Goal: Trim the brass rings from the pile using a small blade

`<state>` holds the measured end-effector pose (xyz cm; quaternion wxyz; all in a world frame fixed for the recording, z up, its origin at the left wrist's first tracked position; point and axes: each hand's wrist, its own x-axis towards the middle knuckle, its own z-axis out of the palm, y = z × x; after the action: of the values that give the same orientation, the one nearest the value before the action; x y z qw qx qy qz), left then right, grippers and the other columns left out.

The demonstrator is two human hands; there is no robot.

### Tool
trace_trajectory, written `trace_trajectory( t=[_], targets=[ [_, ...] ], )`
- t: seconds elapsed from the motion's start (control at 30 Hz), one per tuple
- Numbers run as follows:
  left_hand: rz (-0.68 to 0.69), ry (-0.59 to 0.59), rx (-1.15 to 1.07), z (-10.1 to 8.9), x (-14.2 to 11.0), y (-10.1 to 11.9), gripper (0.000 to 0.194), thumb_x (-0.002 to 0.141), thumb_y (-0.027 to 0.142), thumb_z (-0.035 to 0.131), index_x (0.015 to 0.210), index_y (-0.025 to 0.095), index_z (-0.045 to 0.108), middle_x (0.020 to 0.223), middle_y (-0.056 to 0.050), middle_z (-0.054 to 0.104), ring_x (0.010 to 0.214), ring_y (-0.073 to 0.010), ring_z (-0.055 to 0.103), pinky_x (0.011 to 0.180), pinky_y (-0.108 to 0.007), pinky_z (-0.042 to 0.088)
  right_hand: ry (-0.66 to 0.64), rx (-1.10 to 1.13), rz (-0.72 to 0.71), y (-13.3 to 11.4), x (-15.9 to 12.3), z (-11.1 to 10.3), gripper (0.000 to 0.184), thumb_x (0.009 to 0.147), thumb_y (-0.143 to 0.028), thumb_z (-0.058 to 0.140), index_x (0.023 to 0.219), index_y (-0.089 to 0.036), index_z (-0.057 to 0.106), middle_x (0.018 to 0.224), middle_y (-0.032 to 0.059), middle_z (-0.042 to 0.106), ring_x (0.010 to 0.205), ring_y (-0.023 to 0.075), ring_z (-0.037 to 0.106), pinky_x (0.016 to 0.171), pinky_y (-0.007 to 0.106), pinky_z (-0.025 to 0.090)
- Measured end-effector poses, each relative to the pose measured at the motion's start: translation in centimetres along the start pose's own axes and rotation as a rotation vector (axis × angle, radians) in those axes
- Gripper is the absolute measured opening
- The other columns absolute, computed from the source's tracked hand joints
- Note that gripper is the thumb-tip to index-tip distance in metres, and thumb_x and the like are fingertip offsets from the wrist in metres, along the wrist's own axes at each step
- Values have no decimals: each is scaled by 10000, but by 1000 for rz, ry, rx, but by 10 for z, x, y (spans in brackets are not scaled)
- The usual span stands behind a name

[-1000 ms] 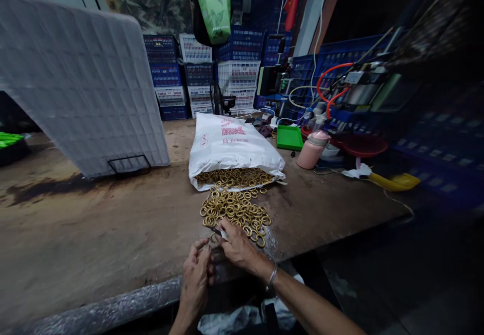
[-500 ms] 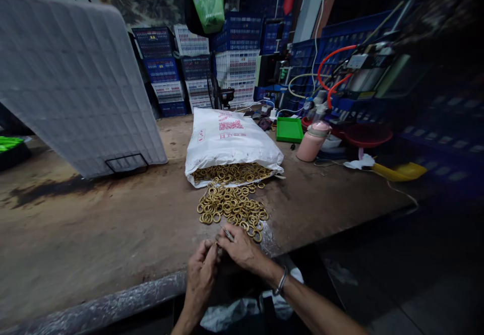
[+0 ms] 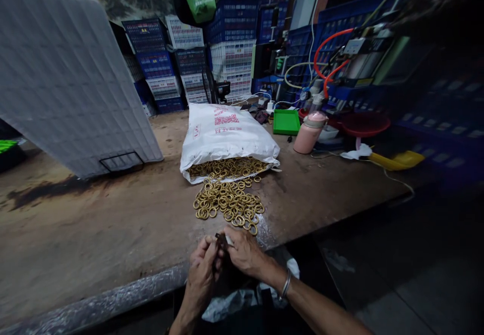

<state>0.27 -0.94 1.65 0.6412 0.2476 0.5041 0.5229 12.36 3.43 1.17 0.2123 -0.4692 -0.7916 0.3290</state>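
The small dark piece [image 3: 220, 241] sits between the fingertips of both hands, just in front of the loose heap of brass-coloured rings [image 3: 227, 201] and near the table's front edge; it is too small and shadowed to tell whether it has a ring on it. A second ago the hands were a little apart, with a ring showing at the left fingertips; now they have met and that ring cannot be made out, so the work seems to have come down to close two-handed handling at the fingertips, while the heap looks much the same. The left hand [image 3: 202, 267] has its thumb and forefinger pinched together on the dark piece, with no gap visible between them. The right hand [image 3: 245, 254] comes in from the other side, thumb and forefinger closed on a slim pale tool [image 3: 229, 241], its tip lost against the dark piece; whether the two touch, I cannot tell. A metal bracelet [image 3: 285, 284] circles the right wrist. Behind the heap, a white woven sack [image 3: 230, 136] lies on its side, its mouth towards the hands and full of more rings. Further out on the wooden table [image 3: 113, 234] are a green tray [image 3: 286, 122] and a pink bottle [image 3: 310, 136] to the right, and a tall ribbed whitish panel [image 3: 75, 73] to the left, with stacked plastic crates [image 3: 232, 55] beyond.
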Motion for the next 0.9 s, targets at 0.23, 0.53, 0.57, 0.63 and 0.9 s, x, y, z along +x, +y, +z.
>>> trace_trajectory(
  t=[0.23, 0.53, 0.57, 0.63, 0.9],
  targets=[
    [78, 14, 50, -5, 3, -5, 331, 624, 459, 647, 693, 175, 492, 511, 69, 476, 388, -29, 334, 385, -151, 234, -42, -230, -43, 0, -7, 3, 247, 687, -107, 389, 891, -200, 494, 703, -9, 565, 637, 131, 494, 559, 240, 232],
    [131, 45, 129, -3, -2, 0, 384, 594, 524, 632, 628, 186, 453, 432, 92, 387, 377, -43, 287, 376, -169, 220, -72, -297, -26, -6, -6, 4, 281, 690, -100, 374, 932, -185, 489, 736, 15, 582, 646, 144, 501, 569, 250, 243],
    [146, 38, 142, -5, -1, -2, 380, 606, 523, 624, 630, 184, 455, 434, 92, 379, 384, -44, 287, 380, -168, 222, -84, -292, -26, -7, -6, 3, 294, 682, -94, 374, 937, -184, 487, 743, 18, 585, 654, 145, 505, 574, 248, 249],
    [175, 25, 167, -9, 1, -5, 365, 627, 515, 612, 652, 180, 468, 447, 91, 375, 396, -46, 290, 388, -167, 230, -109, -285, -24, -9, -6, 2, 321, 662, -85, 377, 948, -183, 484, 744, 20, 589, 659, 148, 511, 576, 246, 257],
    [125, 50, 258, -11, -15, -6, 361, 664, 520, 576, 634, 169, 499, 469, 68, 413, 399, -48, 301, 390, -165, 246, -137, -322, 33, -14, -13, -3, 285, 684, -101, 388, 952, -154, 468, 794, 61, 588, 734, 175, 530, 619, 250, 306]
  ],
)
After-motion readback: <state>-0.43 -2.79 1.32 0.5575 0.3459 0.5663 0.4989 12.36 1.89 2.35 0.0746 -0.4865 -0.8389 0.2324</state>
